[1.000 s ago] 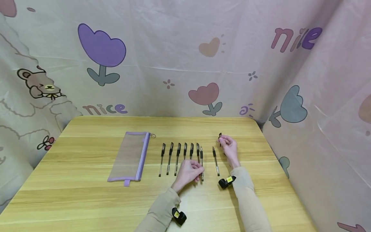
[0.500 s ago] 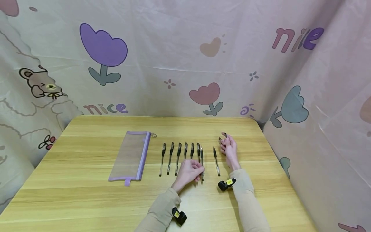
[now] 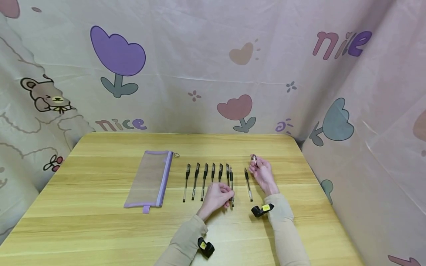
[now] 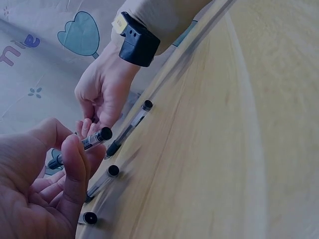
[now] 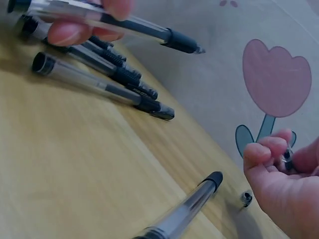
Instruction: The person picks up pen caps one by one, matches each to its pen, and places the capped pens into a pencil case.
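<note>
My left hand pinches an uncapped black gel pen between thumb and fingers, its bare tip pointing away. To the right, my right hand holds a small pen cap in curled fingers above the table. A second cap shows low beside that hand in the right wrist view. Between the hands lies another uncapped pen, tip toward the back. Several capped pens lie in a row left of the held pen; my left hand partly hides some.
A flat mesh zip pouch with purple edges lies left of the pens, its zip ring at the back corner. The wooden table ends at a printed curtain behind and at both sides.
My right hand has lifted the cap, swung it right and then back left, turning it in the fingers. My left hand and its pen have stayed in place.
</note>
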`<state>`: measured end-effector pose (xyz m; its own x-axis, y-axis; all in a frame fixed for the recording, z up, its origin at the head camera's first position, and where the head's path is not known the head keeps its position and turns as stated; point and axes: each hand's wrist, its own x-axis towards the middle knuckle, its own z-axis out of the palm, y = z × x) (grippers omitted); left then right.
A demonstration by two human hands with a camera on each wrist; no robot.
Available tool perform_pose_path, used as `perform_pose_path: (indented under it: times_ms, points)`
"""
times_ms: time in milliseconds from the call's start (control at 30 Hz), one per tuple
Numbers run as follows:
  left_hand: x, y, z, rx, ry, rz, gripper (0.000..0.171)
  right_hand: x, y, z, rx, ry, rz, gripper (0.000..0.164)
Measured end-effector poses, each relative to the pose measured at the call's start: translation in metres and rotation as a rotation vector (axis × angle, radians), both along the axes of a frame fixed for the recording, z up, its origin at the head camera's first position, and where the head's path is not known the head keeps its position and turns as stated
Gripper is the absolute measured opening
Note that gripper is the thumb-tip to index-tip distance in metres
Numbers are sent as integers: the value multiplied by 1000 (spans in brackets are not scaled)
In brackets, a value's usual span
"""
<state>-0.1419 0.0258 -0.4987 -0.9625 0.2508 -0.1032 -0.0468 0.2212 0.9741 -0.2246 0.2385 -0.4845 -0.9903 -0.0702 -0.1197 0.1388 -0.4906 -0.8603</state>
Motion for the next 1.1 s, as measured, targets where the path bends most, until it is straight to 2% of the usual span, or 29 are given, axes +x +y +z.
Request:
perform_pose_path:
  times_ms: [167, 367, 733, 933, 1100]
  points:
    - [0, 0, 0, 2, 1, -2, 12, 1, 5, 0, -24, -27, 78, 28]
    - [0, 1, 1, -1, 11, -8, 12, 2, 7, -1, -44, -12, 140, 27]
    - [-1, 3, 4, -13, 11, -10, 12, 3, 6, -1, -117, 13, 179, 29]
    - [-1, 3, 5, -8, 3, -9, 13, 3, 3, -4, -121, 11, 164, 29]
    - [-1, 3, 7, 1, 4, -9, 12, 5, 2, -4, -180, 5, 194, 27]
